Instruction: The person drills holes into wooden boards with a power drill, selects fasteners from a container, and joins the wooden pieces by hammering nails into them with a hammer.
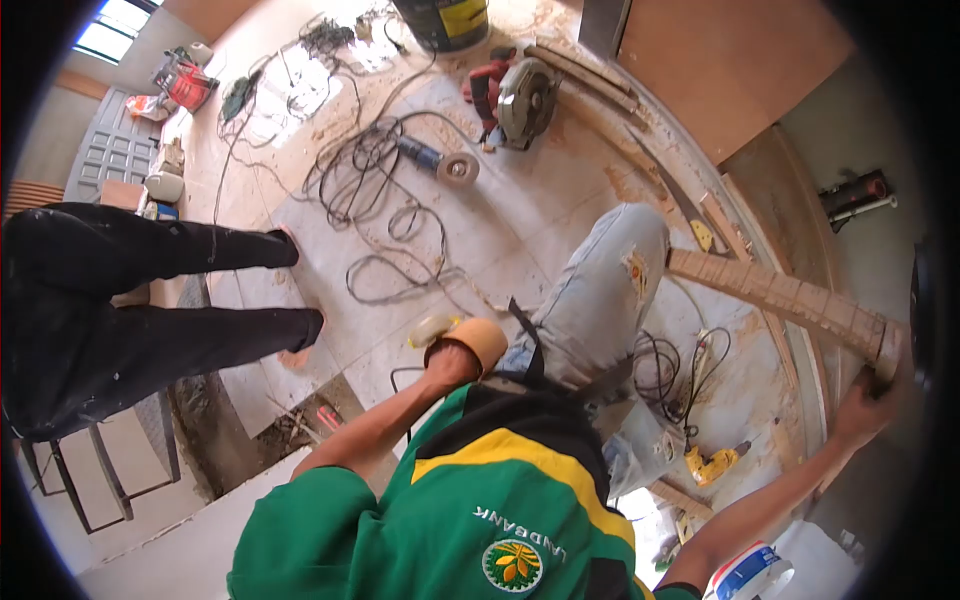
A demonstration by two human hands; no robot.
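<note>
My left hand [455, 364] is near my waist, at a tan roll [484, 342] that curves around it and hides the fingers. A pale yellow-and-white rounded object [433, 330] sits just beyond it; I cannot make out its kind. Far to the right, my right hand [866, 408] is closed around the end of a long wooden strip [775, 292] scored with many cross cuts. The strip's other end reaches my bent knee [640, 255] in torn jeans.
An angle grinder [440, 163] with tangled cords and a circular saw [522, 100] lie on the dusty tiled floor. A yellow drill [712, 462] lies at lower right. A dark bucket [443, 22] stands at the top. Another person's legs [190, 290] are at left.
</note>
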